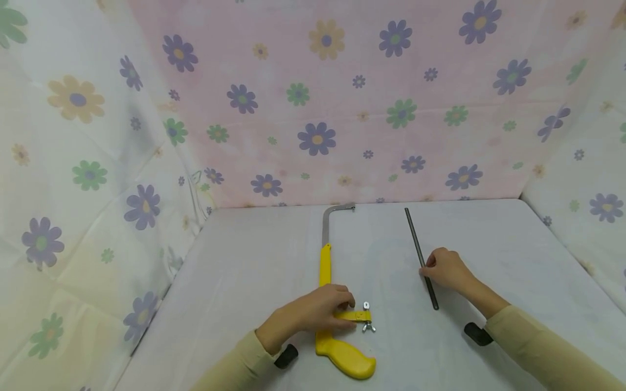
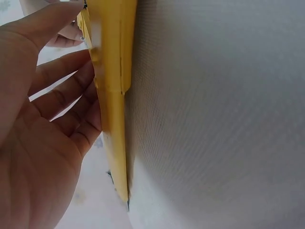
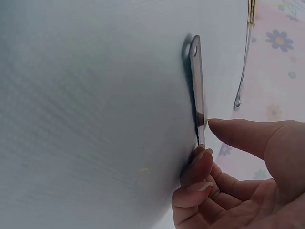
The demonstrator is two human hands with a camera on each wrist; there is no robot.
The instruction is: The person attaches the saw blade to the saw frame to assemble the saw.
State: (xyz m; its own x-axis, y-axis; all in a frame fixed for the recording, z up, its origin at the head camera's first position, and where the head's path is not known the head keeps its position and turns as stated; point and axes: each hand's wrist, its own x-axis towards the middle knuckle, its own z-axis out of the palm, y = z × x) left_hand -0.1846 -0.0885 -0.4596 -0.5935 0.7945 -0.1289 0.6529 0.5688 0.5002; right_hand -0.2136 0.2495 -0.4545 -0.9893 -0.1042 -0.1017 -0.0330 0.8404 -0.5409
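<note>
White cloth covers the table [image 1: 244, 271], and flowered sheets hang round it on three sides, pink at the back.

Nearest to me, at the lower centre of the head view, lies the yellow hacksaw frame [image 1: 325, 260], its pistol handle [image 1: 347, 355] toward the bottom edge and its metal bow reaching up to the far edge of the table. My left hand [image 1: 313, 312] rests on it just above the handle, fingers curled over the yellow body, fingertips at the small tensioner arm where the wing nut [image 1: 368, 326] sticks out to the right. From the left wrist view the fingers [image 2: 66, 102] lie along the yellow side; how firmly they clamp I cannot tell.

Further right, in the middle of the frame, my right hand [image 1: 445, 270] pinches the loose saw blade [image 1: 420, 258], which lies flat on the cloth, well apart from the frame and slanting from upper left to lower right. The right wrist view shows thumb and fingers [image 3: 200, 167] closing on the blade's [image 3: 196, 81] edge, its end hole in sight.

As I judge it, the work is at an early stage: the frame carries no blade, and the blade has not yet left the table. Lifting it, hooking both ends and tightening the nut all remain.
</note>
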